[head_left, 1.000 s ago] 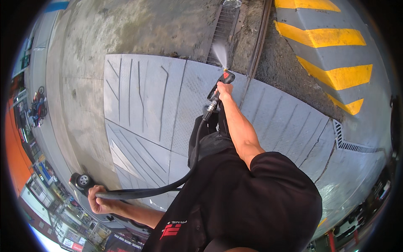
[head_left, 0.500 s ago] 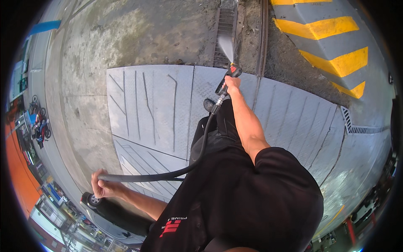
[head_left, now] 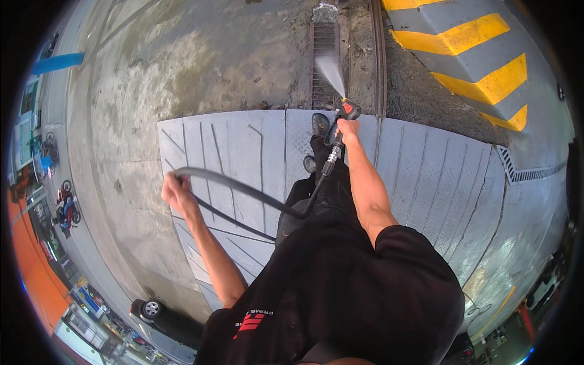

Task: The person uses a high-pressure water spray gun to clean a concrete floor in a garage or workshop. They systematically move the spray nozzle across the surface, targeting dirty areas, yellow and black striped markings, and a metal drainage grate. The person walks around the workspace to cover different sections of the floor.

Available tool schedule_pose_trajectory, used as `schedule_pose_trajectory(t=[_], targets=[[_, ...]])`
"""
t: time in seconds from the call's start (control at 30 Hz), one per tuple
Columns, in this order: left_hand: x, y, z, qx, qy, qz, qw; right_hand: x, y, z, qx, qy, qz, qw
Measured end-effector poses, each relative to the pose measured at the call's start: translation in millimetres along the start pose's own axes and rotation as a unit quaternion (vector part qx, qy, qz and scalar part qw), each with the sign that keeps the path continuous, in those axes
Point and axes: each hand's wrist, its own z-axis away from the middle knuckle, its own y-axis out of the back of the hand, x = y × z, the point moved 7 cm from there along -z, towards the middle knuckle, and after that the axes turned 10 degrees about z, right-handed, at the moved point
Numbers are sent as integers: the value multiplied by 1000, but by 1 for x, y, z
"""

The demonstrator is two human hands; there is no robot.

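My right hand (head_left: pixel 348 130) is closed around the grip of a pressure washer gun (head_left: pixel 344 115), black with a red part and a yellow nozzle tip. A white fan of water spray (head_left: pixel 330 74) leaves the nozzle and lands on a metal drain grate (head_left: pixel 323 45) set in the ground. From the gun's metal coupling a black hose (head_left: pixel 240 190) runs back past my waist and arcs out to the left. My left hand (head_left: pixel 176 193) is wrapped round the hose at its bend, with the arm stretched out. The hose doubles back from there toward my hip.
Under my shoes (head_left: pixel 320 125) lies a grooved metal ramp (head_left: pixel 420 176). Wet, stained concrete (head_left: pixel 213 61) stretches ahead. At right stands a kerb with yellow stripes (head_left: pixel 483 88), near a slotted drain (head_left: pixel 529 174). A parked car (head_left: pixel 170 322) and motorcycles (head_left: pixel 66 204) are at left.
My left hand has moved up and rightward with the hose, which now bends in a loop. The gun has shifted slightly right and nearer, still spraying the grate. One shoe has come into view farther forward.
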Motion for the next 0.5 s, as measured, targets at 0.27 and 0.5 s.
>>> schedule_pose_trajectory(t=[0.27, 0.5], targets=[[-100, -74, -63, -260, 157, -102, 947, -15, -11, -20, -5, 14, 12, 1000], [-199, -219, 7, -465, 215, -143, 847, -28, -36, -44, 24, 20, 42, 999]])
